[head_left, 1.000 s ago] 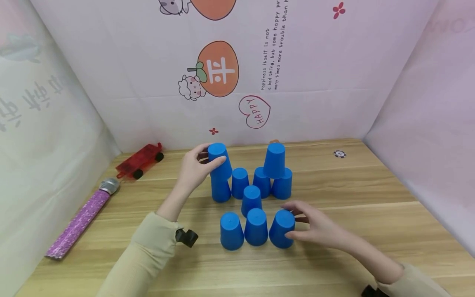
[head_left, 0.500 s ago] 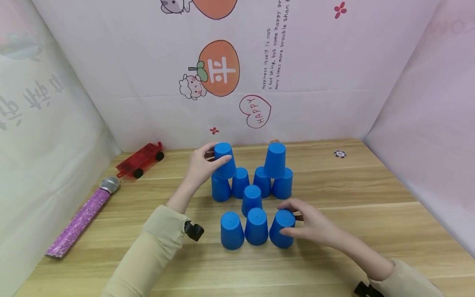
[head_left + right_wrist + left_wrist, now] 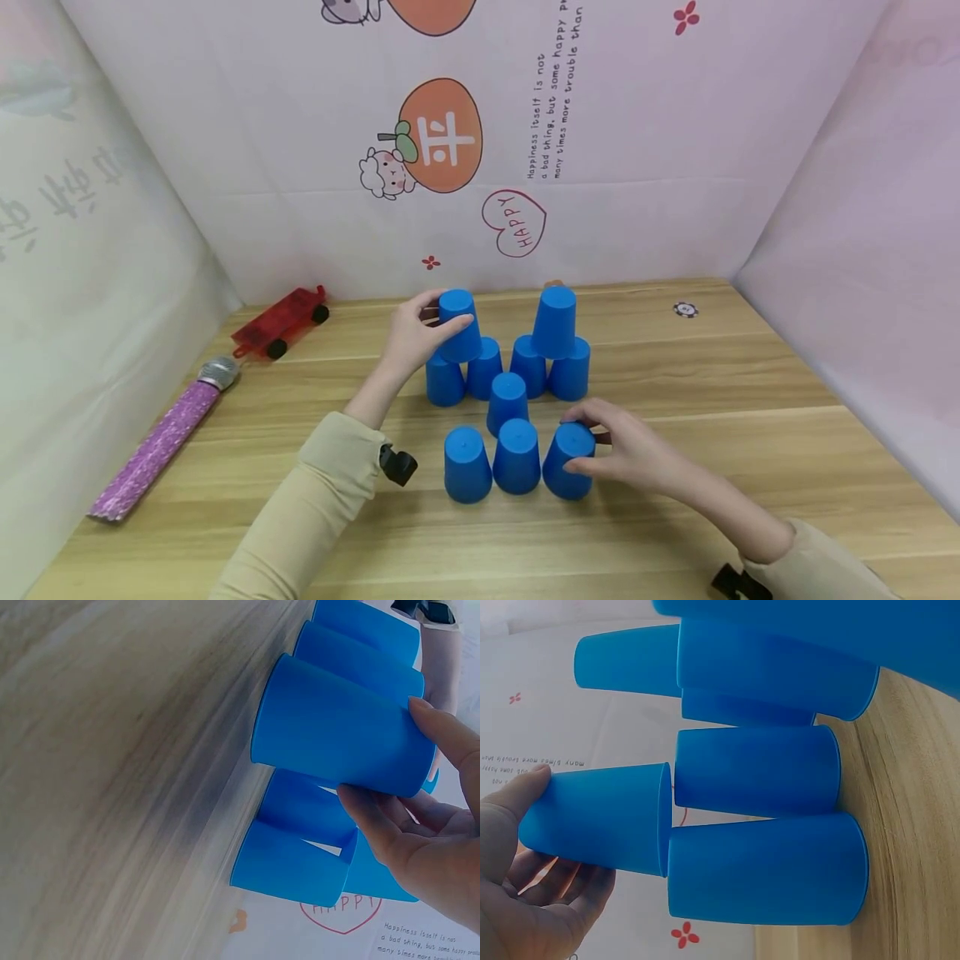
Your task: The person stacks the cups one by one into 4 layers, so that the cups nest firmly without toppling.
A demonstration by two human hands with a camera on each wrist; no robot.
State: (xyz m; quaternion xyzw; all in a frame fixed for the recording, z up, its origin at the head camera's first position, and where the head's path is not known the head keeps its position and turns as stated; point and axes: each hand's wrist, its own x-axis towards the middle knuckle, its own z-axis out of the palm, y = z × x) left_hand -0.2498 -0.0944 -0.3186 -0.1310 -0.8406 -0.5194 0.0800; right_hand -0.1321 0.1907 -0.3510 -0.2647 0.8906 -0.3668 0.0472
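Three white cloth sides (image 3: 630, 167) enclose the work, the back one printed. Next, the wood-grain table (image 3: 675, 375); at its left lie a glittery microphone (image 3: 165, 446) and, beyond it, a red toy cart (image 3: 279, 323), both well apart from the cups.

Mid-table: ten blue cups, all mouth down. My left hand (image 3: 412, 337), the nearer one to the rear left pair (image 3: 445, 383), has thumb and fingers round the raised cup (image 3: 460, 325). Its long axis is near upright; its mouth spans the gap between the pair, which lies below and rightward of my palm. Contact: close, though from my wrist view I can't be sure both tops bear it. Just right, another cup (image 3: 555, 322) rests across its own pair. My right hand (image 3: 630, 446) grips the rightmost front cup (image 3: 569, 461), standing on the wood.

Smallest noted: a round chip (image 3: 686, 310), far right.
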